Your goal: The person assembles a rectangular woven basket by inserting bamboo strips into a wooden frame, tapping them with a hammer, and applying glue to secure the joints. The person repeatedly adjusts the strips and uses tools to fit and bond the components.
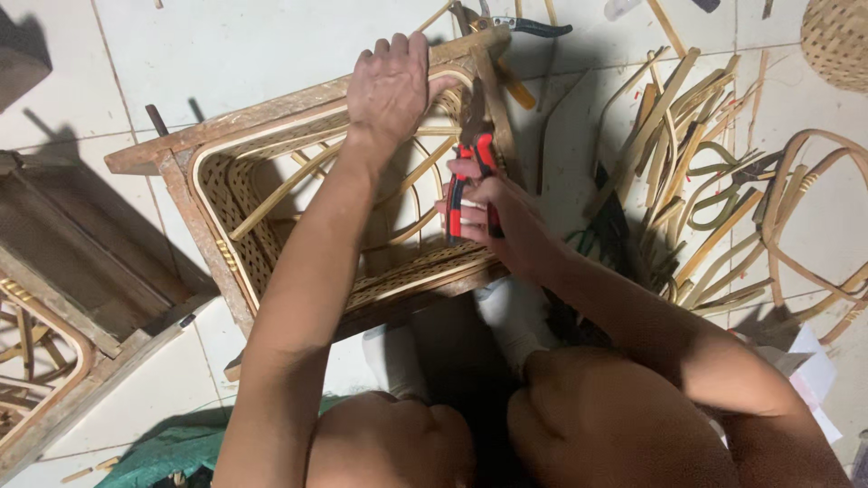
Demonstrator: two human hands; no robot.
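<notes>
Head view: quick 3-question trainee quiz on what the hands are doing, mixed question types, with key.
1. True or false: the left hand rests on the top rail of the wooden frame.
2. What does the right hand hold?
A. a hammer
B. red-and-black cutters
C. a paintbrush
3. Fill in: the pile of cut cane strips lies on the tiled floor to the person's ____.

Key:
1. True; its fingers curl over the rail.
2. B; the blades point up at the frame's far corner.
3. Right.
</notes>
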